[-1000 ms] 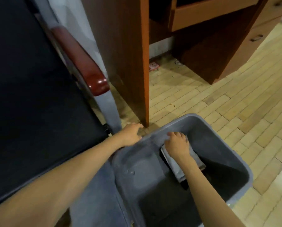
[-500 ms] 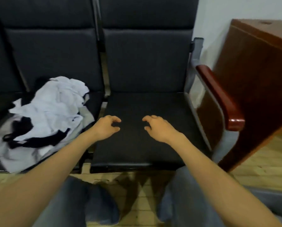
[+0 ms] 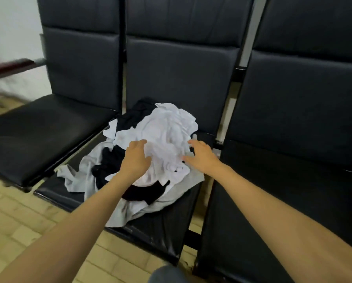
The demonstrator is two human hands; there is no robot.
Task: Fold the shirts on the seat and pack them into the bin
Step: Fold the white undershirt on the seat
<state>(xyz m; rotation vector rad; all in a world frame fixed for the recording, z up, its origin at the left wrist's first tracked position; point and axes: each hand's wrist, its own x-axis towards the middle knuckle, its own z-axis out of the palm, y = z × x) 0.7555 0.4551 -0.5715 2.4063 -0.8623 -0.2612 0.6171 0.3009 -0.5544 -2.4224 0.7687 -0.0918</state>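
Both grips are apart. The left hand (image 3: 135, 158) lies with loosely spread fingers on the crumpled white shirt (image 3: 167, 131) that tops the pile (image 3: 130, 186). The right hand (image 3: 203, 157) is at the pile's right edge, fingers stretched out and the thumb reaching left to the same white cloth. Neither hand pinches or gathers any fabric. Whether the right palm presses down or only hovers cannot be told.

The pile sits on the middle seat (image 3: 171, 227) of a row of three. It is a soft, rumpled heap of white cloth on top, black cloth (image 3: 134, 117) showing at the far left and along the near side, and a pale grey garment (image 3: 77, 176) spread flat beneath, its edge trailing to the near left of the cushion.

The seats are padded in smooth black leather-like material with a slight sheen, and each has a square cushion and a stitched two-panel back. The left seat (image 3: 38, 129) and the right seat (image 3: 283, 201) are bare. A glossy red-brown armrest (image 3: 9, 67) juts out at the far left against a white wall (image 3: 7, 27). The floor (image 3: 17, 231) is pale yellow wood blocks.
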